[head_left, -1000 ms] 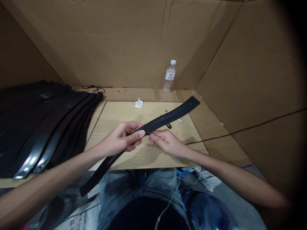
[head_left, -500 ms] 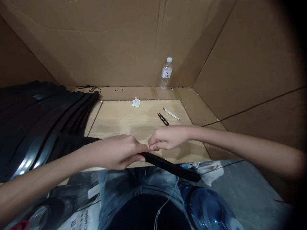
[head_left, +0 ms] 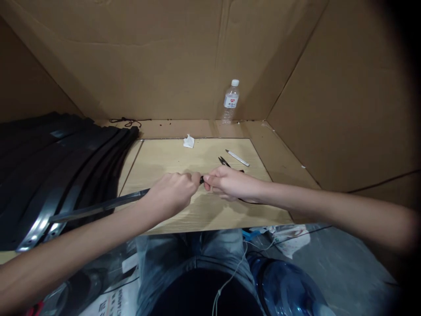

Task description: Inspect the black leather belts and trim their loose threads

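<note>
My left hand is closed around a long black strap that runs out to the left, edge-on above the wooden board. My right hand meets it knuckle to knuckle, fingers pinched on the same strap near its middle. The strap's right part is hidden under my right hand and wrist. Both hands hover above the board's middle.
A heap of black straps fills the left side. Small black snips, a white pen-like stick and a crumpled white scrap lie on the board. A water bottle stands by the cardboard walls.
The strap has been swung round: a second ago it pointed up to the right, then lay low across my lap, now it lies level toward the left. Both hands rose back over the board.
</note>
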The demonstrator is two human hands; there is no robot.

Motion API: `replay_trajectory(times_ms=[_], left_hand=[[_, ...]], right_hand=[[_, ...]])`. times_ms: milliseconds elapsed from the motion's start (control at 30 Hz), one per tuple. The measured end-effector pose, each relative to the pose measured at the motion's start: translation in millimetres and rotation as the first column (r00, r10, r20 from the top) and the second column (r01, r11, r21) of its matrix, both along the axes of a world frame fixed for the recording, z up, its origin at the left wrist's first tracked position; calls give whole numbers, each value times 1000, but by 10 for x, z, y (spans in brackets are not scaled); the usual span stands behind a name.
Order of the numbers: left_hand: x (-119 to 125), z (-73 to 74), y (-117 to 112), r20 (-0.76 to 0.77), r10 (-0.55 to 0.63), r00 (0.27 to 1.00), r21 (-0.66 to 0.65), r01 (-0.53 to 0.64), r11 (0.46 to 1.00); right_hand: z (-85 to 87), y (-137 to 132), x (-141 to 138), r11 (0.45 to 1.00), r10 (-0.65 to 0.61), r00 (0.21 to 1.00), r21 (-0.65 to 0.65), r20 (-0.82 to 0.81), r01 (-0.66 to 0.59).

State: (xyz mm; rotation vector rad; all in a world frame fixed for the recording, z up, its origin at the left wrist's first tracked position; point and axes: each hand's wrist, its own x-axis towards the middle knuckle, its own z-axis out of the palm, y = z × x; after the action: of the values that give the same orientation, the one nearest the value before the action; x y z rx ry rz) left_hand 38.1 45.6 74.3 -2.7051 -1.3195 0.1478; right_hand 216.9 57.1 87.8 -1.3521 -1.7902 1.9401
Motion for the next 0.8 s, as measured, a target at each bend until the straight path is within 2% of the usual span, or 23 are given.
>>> replay_trajectory(times_ms=[133,233,300,400,533,600,700,800], left_hand=[[17,-30,42,138,112,984,47,-119,992],[24,-22,42,323,118,939,10,-128,992],[33,-5,29,490,103,865,-62,-83,995],[52,32,1,703,108,703,-153,1,988],[81,71,-38,824,179,538,-250,62,966],[96,77,-52,858,258,445,-334,102,937],[109,70,-61,864,406,298,-471,190,862],[76,57,-57,820,527,224,-573,310,759]], right_hand=[[-114,-40,-23,979,-78,987,178,-141,103],[-199,-80,-38,929,-89,968,331,-235,166],[-245,-124,-44,886,-97,955,413,-281,212],[-306,-196,-53,823,-128,937,493,-324,283],[-372,-246,-57,773,-165,932,545,-324,326],[-401,-246,-51,752,-161,934,574,-318,325],[-454,-238,-20,718,-125,944,629,-307,300],[-507,-232,50,697,-66,963,679,-260,231]])
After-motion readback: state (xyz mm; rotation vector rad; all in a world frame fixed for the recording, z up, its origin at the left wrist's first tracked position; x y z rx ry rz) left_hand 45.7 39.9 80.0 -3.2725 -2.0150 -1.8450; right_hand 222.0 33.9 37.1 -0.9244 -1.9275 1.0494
